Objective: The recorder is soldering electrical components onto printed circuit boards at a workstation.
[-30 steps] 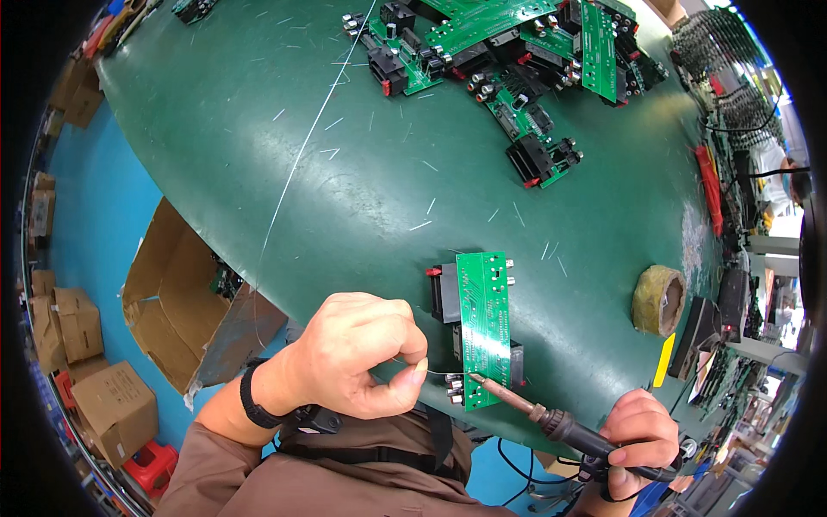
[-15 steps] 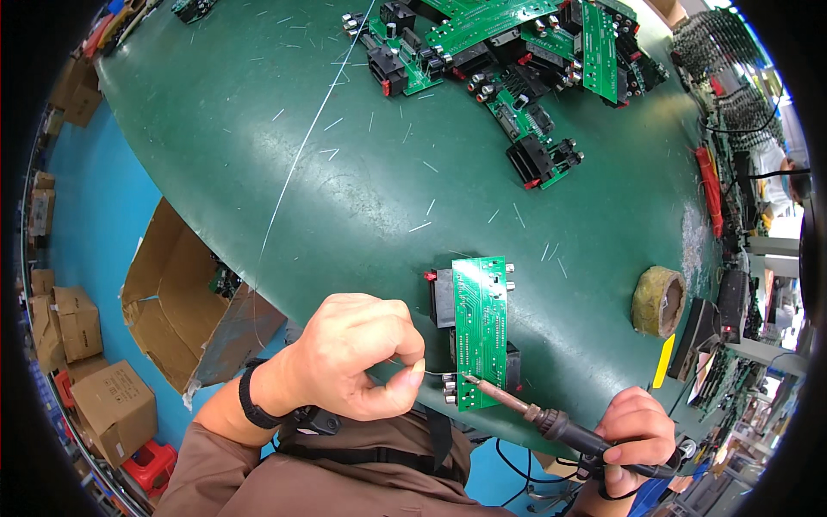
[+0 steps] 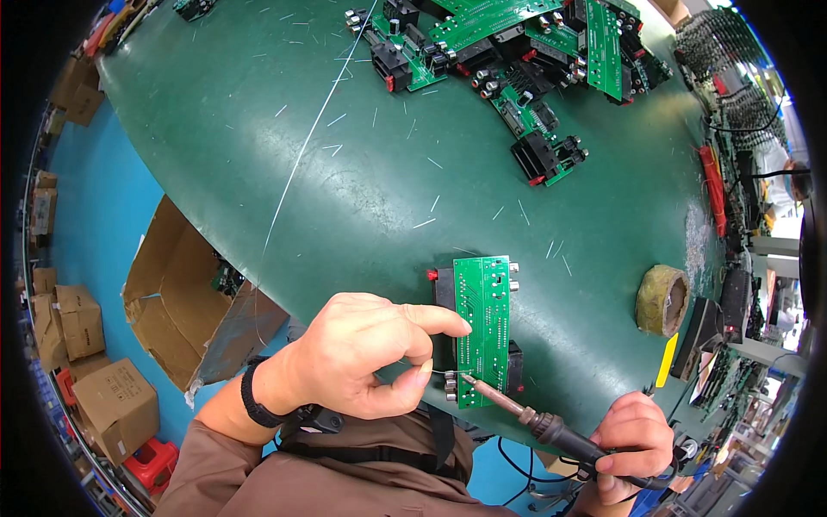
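Observation:
A green circuit board (image 3: 485,327) lies solder side up near the table's front edge, black and silver connectors showing along its sides. My left hand (image 3: 366,358) pinches a thin solder wire (image 3: 441,371) between thumb and a curled finger, while its index finger stretches out to the board's left part. In my right hand (image 3: 636,439) is a soldering iron (image 3: 551,426), held by its black handle. The iron's tip rests on the lower part of the board, right by the end of the solder wire.
More circuit boards (image 3: 538,95) are heaped at the far side. Wire clippings (image 3: 424,223) lie scattered over the green table (image 3: 215,172). A brown tape-like ring (image 3: 662,302) stands at the right. An open cardboard box (image 3: 177,302) is on the left, below the table edge.
My left index finger has uncurled and reached onto the board; the thumb still pinches the wire. The iron's tip stays at nearly the same spot. The view has shifted slightly.

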A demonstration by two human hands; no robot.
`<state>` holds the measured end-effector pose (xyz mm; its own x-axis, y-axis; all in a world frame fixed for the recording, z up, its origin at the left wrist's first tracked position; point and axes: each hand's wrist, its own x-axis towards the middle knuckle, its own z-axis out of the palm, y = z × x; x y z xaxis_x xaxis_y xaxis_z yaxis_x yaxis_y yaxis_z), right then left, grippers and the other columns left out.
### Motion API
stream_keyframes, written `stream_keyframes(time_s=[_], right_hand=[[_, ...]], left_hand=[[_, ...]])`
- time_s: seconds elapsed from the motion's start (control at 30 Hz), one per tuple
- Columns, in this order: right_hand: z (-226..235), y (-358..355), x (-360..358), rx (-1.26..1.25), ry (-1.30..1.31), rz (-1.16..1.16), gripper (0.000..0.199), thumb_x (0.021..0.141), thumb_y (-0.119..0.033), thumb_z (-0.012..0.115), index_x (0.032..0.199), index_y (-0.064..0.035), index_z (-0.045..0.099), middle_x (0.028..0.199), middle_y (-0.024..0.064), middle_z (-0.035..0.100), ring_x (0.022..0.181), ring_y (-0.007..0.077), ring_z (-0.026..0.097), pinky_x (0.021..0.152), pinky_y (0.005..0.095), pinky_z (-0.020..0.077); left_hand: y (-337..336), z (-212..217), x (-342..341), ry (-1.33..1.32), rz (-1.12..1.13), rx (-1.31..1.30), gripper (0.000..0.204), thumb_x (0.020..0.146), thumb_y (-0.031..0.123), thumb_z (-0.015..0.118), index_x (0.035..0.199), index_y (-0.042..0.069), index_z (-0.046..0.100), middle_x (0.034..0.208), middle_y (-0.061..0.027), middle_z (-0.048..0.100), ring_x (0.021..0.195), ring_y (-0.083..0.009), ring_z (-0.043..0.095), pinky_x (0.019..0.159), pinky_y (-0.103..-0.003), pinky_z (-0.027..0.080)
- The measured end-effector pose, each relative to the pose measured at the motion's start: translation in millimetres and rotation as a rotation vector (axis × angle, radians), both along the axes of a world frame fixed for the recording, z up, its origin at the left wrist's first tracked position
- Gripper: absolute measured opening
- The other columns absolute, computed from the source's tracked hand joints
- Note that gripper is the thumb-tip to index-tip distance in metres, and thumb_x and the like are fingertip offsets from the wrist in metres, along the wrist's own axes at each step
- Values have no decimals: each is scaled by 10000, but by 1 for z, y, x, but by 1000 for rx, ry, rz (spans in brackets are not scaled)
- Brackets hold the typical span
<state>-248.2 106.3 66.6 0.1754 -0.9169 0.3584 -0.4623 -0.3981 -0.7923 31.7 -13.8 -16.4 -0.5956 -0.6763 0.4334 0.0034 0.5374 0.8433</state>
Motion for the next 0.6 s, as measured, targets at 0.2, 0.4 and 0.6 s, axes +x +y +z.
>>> stream_keyframes(time_s=[0.2,0.4,0.6], right_hand=[[0,1,-3,-35,49,12,196,812,-353,702,770,-190,602,681,-14,575,546,135,543,531,276,394],[4,1,0,-18,78,41,199,810,-371,707,777,-201,609,681,-15,580,545,131,538,541,272,399],[2,2,-3,-11,75,20,200,809,-375,708,771,-204,611,676,-18,579,543,130,540,543,272,400]], left_hand=[[-1,-2,2,-1,-30,22,166,611,18,562,723,113,484,969,-171,695,504,-142,575,482,-240,448],[-3,0,3,0,-60,44,167,601,17,567,706,113,480,962,-183,696,526,-148,603,492,-244,454],[-3,0,3,2,-66,43,160,611,24,571,706,113,478,966,-189,694,533,-152,609,495,-248,455]])
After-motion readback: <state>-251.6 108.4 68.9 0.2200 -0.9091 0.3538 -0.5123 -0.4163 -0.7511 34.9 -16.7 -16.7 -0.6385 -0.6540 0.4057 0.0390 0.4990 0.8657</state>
